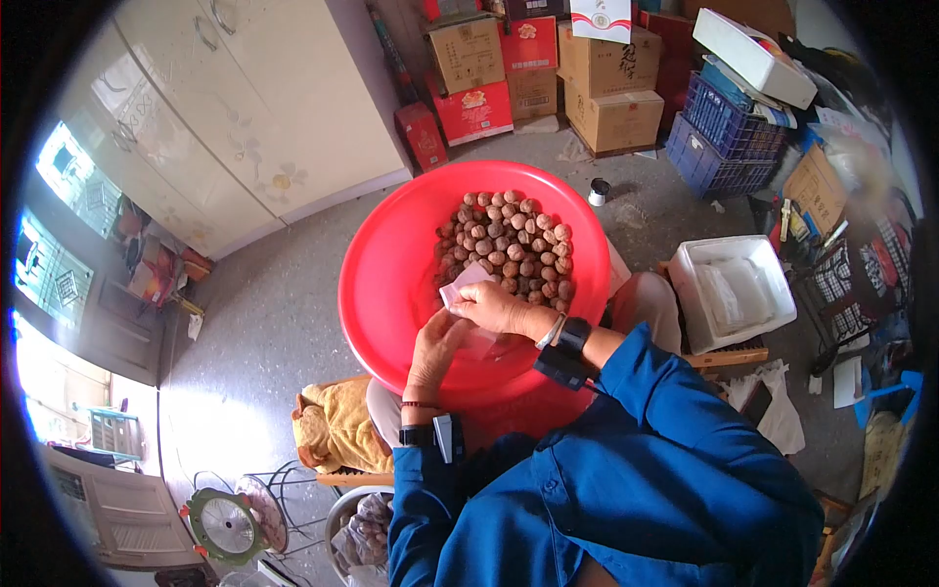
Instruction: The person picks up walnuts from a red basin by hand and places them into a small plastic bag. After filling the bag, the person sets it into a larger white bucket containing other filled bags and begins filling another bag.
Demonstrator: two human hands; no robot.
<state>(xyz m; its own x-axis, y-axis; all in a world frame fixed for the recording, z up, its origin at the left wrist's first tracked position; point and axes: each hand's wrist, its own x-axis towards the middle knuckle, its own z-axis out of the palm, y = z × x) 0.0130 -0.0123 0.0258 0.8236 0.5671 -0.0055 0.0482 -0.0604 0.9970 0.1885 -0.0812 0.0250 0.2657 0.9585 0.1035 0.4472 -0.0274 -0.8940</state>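
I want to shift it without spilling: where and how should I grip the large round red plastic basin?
Take the basin by its rim, left and right, coming from the near side. The round rim is bare there; since the round brown walnuts lie mostly toward the far right, the right hand should probably sit farther forward for balance.

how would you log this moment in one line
right hand: pinching thin pale sheet | left hand: close beside right, grip unclear | red basin: beneath hands, holding walnuts
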